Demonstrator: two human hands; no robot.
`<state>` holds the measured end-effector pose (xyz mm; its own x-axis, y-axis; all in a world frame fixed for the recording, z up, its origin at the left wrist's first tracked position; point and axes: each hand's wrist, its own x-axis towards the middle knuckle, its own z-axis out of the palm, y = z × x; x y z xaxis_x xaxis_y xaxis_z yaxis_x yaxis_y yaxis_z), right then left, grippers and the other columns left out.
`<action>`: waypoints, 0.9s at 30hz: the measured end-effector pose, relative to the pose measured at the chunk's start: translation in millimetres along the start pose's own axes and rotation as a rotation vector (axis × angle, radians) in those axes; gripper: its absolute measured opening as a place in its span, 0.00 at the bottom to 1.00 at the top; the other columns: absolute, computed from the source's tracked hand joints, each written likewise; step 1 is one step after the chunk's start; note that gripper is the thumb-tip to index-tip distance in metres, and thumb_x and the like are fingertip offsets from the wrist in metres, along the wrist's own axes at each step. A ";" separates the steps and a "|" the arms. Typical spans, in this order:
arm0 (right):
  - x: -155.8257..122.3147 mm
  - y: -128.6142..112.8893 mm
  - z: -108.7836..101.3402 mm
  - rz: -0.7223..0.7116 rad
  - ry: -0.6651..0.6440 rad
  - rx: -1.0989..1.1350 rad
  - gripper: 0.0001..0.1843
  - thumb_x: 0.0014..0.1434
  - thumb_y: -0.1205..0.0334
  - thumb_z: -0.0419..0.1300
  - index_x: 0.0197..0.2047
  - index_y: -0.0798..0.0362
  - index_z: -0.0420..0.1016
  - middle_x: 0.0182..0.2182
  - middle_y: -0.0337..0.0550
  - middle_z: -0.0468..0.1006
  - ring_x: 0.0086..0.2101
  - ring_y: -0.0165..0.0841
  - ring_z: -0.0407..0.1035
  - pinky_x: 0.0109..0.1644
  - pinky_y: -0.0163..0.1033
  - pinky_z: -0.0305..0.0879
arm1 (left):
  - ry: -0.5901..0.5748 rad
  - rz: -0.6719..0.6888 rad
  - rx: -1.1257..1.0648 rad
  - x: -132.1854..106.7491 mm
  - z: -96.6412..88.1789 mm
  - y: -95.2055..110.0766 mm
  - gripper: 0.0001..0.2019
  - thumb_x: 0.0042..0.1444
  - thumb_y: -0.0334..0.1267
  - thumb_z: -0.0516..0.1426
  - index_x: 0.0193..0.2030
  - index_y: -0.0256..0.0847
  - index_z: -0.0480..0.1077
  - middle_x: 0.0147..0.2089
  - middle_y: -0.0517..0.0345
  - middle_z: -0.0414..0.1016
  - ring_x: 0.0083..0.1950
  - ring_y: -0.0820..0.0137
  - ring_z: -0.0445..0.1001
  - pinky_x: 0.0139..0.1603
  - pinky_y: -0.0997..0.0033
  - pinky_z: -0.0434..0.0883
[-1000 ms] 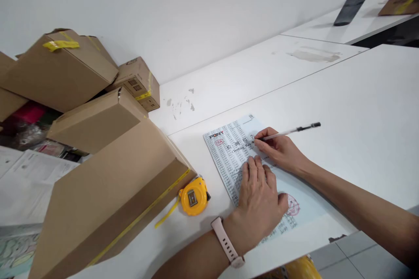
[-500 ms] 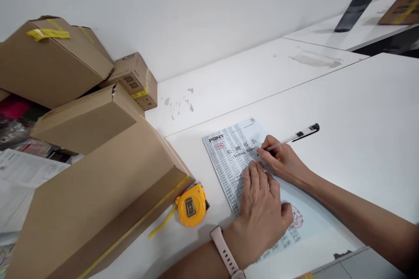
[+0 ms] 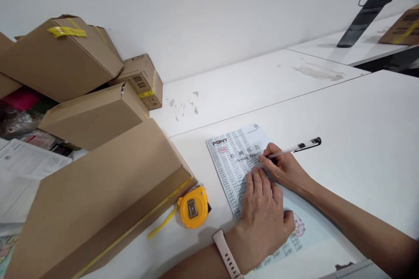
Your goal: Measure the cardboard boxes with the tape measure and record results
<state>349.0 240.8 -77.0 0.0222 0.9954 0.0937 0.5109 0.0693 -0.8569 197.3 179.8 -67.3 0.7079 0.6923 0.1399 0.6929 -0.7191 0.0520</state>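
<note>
A printed sheet (image 3: pixel 234 157) with dense text, a red logo and a red stamp lies on the white table (image 3: pixel 343 113). My left hand (image 3: pixel 262 218), with a pink watch strap at the wrist, lies flat on the sheet with its fingers stretched out. My right hand (image 3: pixel 284 168) is closed round a pen (image 3: pixel 299 147), and the pen's tip rests on the sheet near its heading. A yellow tape measure (image 3: pixel 194 207) sits on the table just left of my left hand, its tape end sticking out to the left.
Several brown cardboard boxes are piled at the left; the largest (image 3: pixel 98 200) leans beside the tape measure. Loose papers (image 3: pixel 22 170) lie at the far left. A dark flat object (image 3: pixel 366 13) and another box (image 3: pixel 401 26) stand on a far table at the upper right.
My right hand and the pen have moved slightly down the sheet, toward my left hand. My left hand stays flat on the paper. The view has shifted a little.
</note>
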 end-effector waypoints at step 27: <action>-0.7 2.6 -0.7 0.018 0.011 -0.033 0.13 0.63 0.54 0.56 0.29 0.47 0.61 0.18 0.29 0.59 0.20 0.28 0.52 0.23 0.36 0.52 | 0.132 -0.012 0.090 -2.9 9.7 2.2 0.29 0.66 0.51 0.51 0.59 0.23 0.66 0.66 0.24 0.68 0.70 0.45 0.65 0.70 0.51 0.63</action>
<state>350.9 240.3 -79.0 0.0410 0.9956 0.0846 0.5387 0.0493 -0.8411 198.1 176.7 -77.2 0.6797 0.6824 0.2689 0.7147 -0.6986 -0.0336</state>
